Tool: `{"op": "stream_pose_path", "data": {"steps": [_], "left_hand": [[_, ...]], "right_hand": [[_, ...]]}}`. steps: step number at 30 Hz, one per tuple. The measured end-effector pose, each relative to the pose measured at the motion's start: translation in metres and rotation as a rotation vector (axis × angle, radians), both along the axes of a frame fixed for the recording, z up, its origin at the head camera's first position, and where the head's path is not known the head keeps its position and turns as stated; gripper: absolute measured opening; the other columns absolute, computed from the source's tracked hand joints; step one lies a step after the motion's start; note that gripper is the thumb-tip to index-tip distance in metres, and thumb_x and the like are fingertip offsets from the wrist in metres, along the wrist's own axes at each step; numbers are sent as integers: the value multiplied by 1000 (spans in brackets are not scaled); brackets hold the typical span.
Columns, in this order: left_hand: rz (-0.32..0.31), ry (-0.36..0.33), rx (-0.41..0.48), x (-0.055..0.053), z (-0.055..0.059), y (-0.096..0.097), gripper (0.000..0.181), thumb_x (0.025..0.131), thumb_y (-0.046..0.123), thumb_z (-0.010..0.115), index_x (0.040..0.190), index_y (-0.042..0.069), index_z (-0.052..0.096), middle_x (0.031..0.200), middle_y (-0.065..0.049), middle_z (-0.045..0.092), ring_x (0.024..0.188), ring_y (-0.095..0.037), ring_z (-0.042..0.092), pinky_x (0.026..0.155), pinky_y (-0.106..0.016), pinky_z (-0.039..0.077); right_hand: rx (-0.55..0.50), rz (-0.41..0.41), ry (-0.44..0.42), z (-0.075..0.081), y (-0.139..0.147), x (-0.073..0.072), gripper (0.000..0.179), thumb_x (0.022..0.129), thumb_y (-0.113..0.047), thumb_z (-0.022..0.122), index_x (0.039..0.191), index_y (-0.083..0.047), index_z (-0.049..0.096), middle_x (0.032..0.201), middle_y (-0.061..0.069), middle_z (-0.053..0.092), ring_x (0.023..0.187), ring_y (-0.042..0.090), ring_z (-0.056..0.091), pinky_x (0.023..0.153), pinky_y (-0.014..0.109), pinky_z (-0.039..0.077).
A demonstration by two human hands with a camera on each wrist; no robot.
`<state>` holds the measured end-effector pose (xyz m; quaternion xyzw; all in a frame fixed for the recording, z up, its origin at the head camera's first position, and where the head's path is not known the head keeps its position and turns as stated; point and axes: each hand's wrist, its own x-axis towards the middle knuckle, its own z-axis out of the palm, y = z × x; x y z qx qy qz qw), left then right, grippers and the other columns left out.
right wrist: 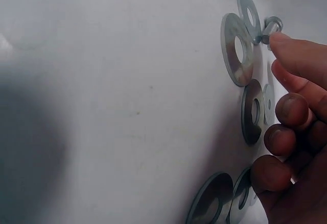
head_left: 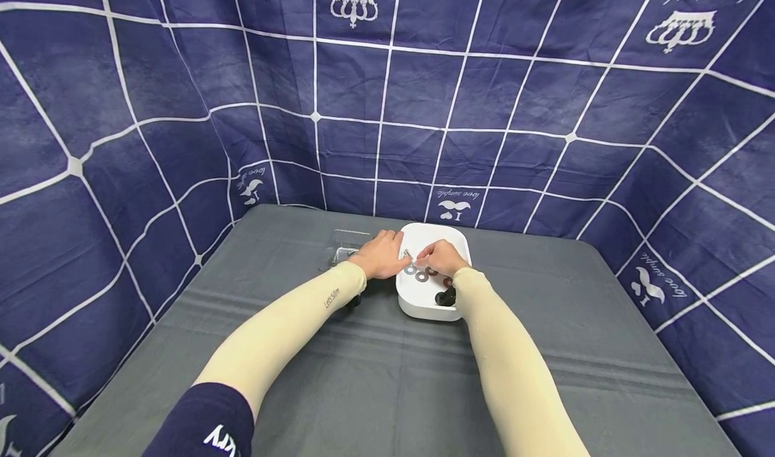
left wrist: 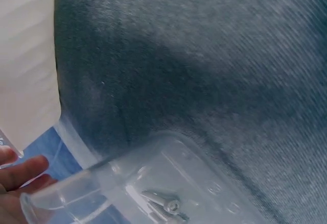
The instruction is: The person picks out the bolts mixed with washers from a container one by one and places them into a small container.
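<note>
A white tray with rounded corners holds several flat metal washers. My right hand reaches in over its right side, thumb and forefinger pinching a small silver bolt. The other fingers curl in above the washers, shown close up as grey rings in the right wrist view. At the tray's left rim rests my left hand, its fingers extended along the edge. Part of that hand shows loosely bent fingers beside the tray wall in the left wrist view.
Left of the tray, partly behind my left hand, stands a clear plastic container with metal pieces inside. Something black overlaps the tray by my right wrist. Grey cloth covers the table; a blue gridded curtain hangs around it.
</note>
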<state>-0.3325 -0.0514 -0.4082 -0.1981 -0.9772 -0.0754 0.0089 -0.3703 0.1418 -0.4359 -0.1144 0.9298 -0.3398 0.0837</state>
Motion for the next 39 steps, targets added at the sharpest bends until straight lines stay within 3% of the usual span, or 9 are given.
{"op": "stream_pose_path", "data": {"steps": [21, 31, 39], "left_hand": [[30, 21, 2, 3, -8, 6, 74, 101, 44, 49, 154, -3, 28, 143, -19, 48, 139, -31, 41, 109, -47, 45], [22, 30, -17, 4, -9, 5, 75, 101, 45, 45, 155, -2, 26, 145, -19, 48, 140, -31, 40, 111, -45, 44], [29, 16, -6, 4, -10, 5, 75, 102, 44, 45, 157, -2, 24, 148, -19, 45, 142, -31, 39, 112, -45, 42]], "right_hand": [[7, -32, -46, -2, -9, 1, 21, 78, -28, 82, 86, -10, 76, 57, -4, 59, 51, 9, 51, 46, 24, 38], [-8, -35, -10, -3, -10, 1, 15, 80, -23, 81, 85, -9, 76, 58, -6, 60, 51, 7, 52, 49, 22, 39], [-7, -72, -35, -2, -12, 2, 12, 83, -21, 80, 86, -9, 76, 60, -4, 61, 51, 7, 52, 49, 21, 39]]}}
